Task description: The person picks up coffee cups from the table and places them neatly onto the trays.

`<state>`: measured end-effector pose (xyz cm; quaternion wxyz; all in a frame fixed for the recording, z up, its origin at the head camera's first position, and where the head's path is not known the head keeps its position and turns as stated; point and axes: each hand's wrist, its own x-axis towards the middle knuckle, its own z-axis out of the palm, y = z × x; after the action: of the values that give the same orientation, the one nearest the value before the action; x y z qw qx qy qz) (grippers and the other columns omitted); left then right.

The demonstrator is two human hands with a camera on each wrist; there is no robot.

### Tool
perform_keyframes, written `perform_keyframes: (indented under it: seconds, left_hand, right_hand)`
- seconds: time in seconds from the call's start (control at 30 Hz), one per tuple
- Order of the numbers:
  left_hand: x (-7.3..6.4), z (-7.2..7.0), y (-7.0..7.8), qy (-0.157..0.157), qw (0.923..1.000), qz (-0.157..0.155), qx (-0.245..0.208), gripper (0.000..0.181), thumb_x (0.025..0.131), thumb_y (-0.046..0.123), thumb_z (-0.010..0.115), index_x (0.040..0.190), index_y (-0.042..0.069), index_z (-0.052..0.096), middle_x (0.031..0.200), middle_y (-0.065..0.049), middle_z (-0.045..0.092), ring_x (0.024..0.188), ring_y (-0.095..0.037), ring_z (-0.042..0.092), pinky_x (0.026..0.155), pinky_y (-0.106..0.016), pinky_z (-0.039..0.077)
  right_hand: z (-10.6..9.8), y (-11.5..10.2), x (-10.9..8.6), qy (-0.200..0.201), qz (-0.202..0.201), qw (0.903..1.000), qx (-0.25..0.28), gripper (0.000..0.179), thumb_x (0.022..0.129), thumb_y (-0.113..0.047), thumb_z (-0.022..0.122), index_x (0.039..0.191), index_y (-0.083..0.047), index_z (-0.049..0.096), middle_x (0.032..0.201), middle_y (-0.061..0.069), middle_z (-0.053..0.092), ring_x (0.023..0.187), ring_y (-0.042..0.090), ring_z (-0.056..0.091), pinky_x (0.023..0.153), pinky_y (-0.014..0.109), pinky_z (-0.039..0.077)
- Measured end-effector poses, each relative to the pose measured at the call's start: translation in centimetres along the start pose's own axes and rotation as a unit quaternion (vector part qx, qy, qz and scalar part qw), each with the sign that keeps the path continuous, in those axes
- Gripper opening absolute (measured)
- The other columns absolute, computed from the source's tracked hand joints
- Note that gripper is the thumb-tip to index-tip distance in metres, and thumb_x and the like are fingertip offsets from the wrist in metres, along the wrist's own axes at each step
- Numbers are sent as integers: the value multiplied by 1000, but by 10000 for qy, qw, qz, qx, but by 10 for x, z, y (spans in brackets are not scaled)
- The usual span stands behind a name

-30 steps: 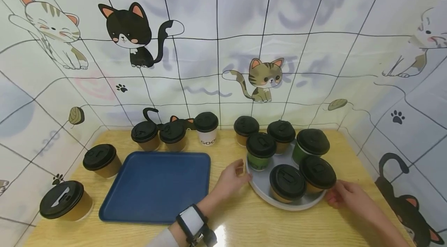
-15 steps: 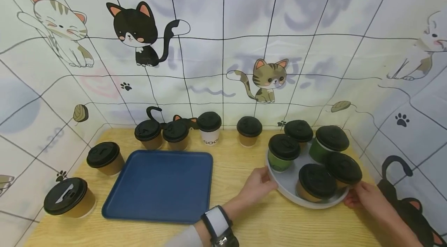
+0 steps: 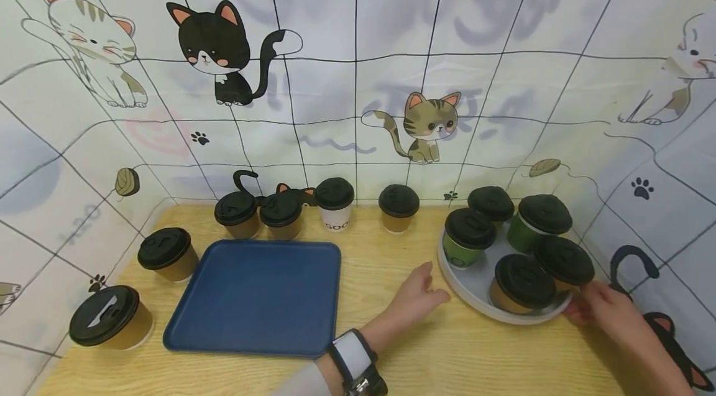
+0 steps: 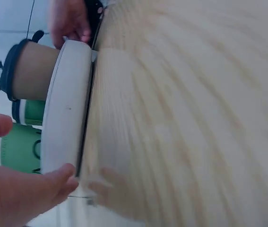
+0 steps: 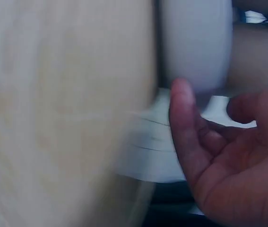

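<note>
A round pale grey tray (image 3: 475, 296) sits at the right of the table and bears several lidded paper coffee cups. Among them are a green cup (image 3: 463, 253) at the left, another green cup (image 3: 537, 222) at the back, and a brown cup (image 3: 517, 303) in front. Just off the tray's left side is my left hand (image 3: 416, 299), fingers spread and holding nothing. My right hand (image 3: 606, 312) is at the tray's right rim. In the right wrist view one fingertip (image 5: 182, 90) touches the rim, the other fingers loosely bent.
A blue rectangular tray (image 3: 257, 296) lies left of centre. Brown cups (image 3: 114, 321) line the left and back edges, with a white cup (image 3: 335, 212) and a brown cup (image 3: 398, 216) at the back. A cat-print cloth (image 3: 313, 73) walls the table in.
The round tray with its cups has moved to the right, away from the brown cup at the back. My left hand has come off its rim; my right hand has moved right with it.
</note>
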<state>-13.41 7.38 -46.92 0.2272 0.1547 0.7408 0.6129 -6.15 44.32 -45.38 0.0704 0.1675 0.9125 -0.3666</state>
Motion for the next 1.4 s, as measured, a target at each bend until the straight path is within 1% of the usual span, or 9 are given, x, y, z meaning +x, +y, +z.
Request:
perform_keyframes:
  seconds: [0.13, 0.27, 0.37, 0.53, 0.67, 0.87, 1.0, 1.2, 1.4]
  left_hand:
    - [-24, -24, 3, -73, 9995, 184, 256, 74, 94, 21, 65, 159, 4, 36, 161, -13, 38, 146, -32, 42, 114, -39, 43]
    - [-48, -60, 10, 15, 9952, 776, 602, 60, 99, 18, 61, 155, 4, 44, 158, -11, 44, 144, -31, 45, 113, -37, 43]
    - [-65, -93, 14, 393, 9853, 1168, 1186, 50, 101, 15, 61, 149, 5, 54, 153, -11, 51, 137, -32, 53, 109, -43, 48]
    - [-94, -155, 15, 1415, 9593, 1363, 2027, 38, 101, 13, 64, 139, 11, 66, 138, -8, 64, 122, -33, 64, 100, -52, 53]
    - [-118, -204, 6, 2148, 9406, 1061, 2404, 35, 101, 15, 66, 136, 12, 68, 135, -6, 67, 118, -34, 65, 98, -54, 53]
    - [-145, -261, -16, 2843, 9059, 525, 3096, 37, 102, 16, 63, 137, 3, 66, 136, -17, 65, 119, -37, 64, 95, -56, 53]
    - [-147, -282, -28, 3140, 8820, 451, 3484, 36, 101, 12, 61, 133, -4, 66, 132, -25, 65, 121, -43, 62, 96, -59, 51]
    - [-150, -301, -41, 3420, 8584, 378, 3803, 36, 97, 8, 63, 128, -11, 66, 135, -35, 55, 125, -54, 52, 103, -66, 42]
    - [-157, -315, -47, 3237, 8593, -309, 3949, 47, 99, 13, 61, 135, -17, 57, 142, -41, 45, 129, -58, 46, 107, -66, 38]
  right_hand:
    - [-9, -22, -31, 840, -2, 9925, -893, 52, 113, -24, 32, 124, 23, 51, 82, 12, 71, 70, 19, 67, 61, 34, 55]
    - [-5, -55, -60, 1839, 147, 9809, -624, 45, 113, -22, 37, 122, 19, 54, 81, 16, 67, 65, 13, 59, 51, 22, 49]
    - [6, -82, -77, 2111, -174, 9760, -504, 42, 113, -24, 41, 124, 12, 58, 86, 17, 69, 64, 5, 54, 50, 18, 46]
    - [36, -126, -94, 1834, -1174, 9740, -619, 31, 109, -29, 57, 120, -3, 70, 92, 9, 74, 68, 1, 61, 56, 20, 50]
    - [68, -161, -91, 1250, -2110, 9677, -582, 17, 103, -27, 68, 112, -14, 75, 90, -7, 73, 74, -1, 62, 63, 21, 53]
    - [130, -208, -75, 744, -3675, 9270, 37, 8, 98, -10, 71, 101, -16, 76, 76, -22, 63, 65, -3, 58, 58, 22, 52]
    - [165, -236, -58, 338, -3760, 9259, -158, 8, 100, -15, 68, 100, -18, 76, 72, -22, 57, 64, -2, 52, 59, 22, 48]
    - [207, -268, -29, -30, -3611, 9287, -849, 12, 100, -21, 67, 95, -16, 76, 65, -16, 55, 57, 2, 47, 56, 26, 43]
    - [243, -281, -8, -344, -3775, 9147, -1402, 35, 101, -24, 67, 67, -17, 64, 52, -13, 42, 45, 4, 38, 46, 24, 32]
